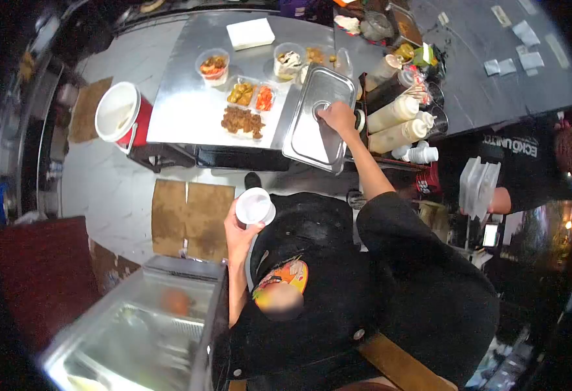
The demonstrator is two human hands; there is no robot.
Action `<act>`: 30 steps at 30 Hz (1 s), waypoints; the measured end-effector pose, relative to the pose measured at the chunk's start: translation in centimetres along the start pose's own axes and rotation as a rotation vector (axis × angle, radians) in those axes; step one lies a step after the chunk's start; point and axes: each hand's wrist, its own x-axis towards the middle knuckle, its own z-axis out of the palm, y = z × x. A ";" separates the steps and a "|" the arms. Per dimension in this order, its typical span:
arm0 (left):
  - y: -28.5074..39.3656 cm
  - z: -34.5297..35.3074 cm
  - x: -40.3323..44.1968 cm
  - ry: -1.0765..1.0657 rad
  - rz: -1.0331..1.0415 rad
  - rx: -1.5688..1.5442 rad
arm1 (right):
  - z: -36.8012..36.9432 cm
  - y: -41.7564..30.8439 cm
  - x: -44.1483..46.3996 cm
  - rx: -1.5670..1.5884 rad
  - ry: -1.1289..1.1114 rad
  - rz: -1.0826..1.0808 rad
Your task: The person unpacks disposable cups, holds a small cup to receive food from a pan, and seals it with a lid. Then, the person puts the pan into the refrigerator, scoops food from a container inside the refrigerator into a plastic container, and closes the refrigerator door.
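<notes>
My left hand (238,229) is wrapped around a small white plastic cup (256,206), held in front of the apron with its mouth facing up. My right hand (339,119) grips the knob of a rectangular steel lid (313,144) at the right end of the steel table. Whatever lies under the lid is hidden. Left of it, an open clear container holds browned chopped meat (242,122), yellow-green pepper slices (241,93) and diced red tomato (264,98). Farther back are a clear cup with red-topped food (213,67) and another with dark sauce on top (288,61).
Several squeeze bottles (393,114) and stacked small cups (419,153) stand right of the lid. A white box (250,34) lies at the back. On the left is a red bucket (121,114); a person's hand (500,201) holds clear containers (479,187) at right.
</notes>
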 end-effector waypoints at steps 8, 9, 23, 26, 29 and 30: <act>3.1 -5.9 8.5 -0.233 -0.270 0.117 | -6.2 7.0 -5.5 0.805 -0.068 0.024; 3.3 -6.0 9.9 -0.290 -0.308 0.155 | -7.4 6.7 -7.4 0.910 -0.118 0.097; 2.0 0.8 28.2 -1.086 -0.417 0.246 | -7.5 10.9 -25.9 0.747 -0.119 0.359; 1.8 0.6 27.6 -1.065 -0.545 0.166 | -8.6 10.5 -23.5 0.737 -0.040 0.402; 2.1 1.3 26.0 -1.025 -0.648 0.109 | -5.2 10.9 -16.7 0.687 -0.006 0.295; 1.8 1.4 25.6 -1.020 -0.657 0.111 | -3.1 11.4 -14.1 0.660 -0.012 0.223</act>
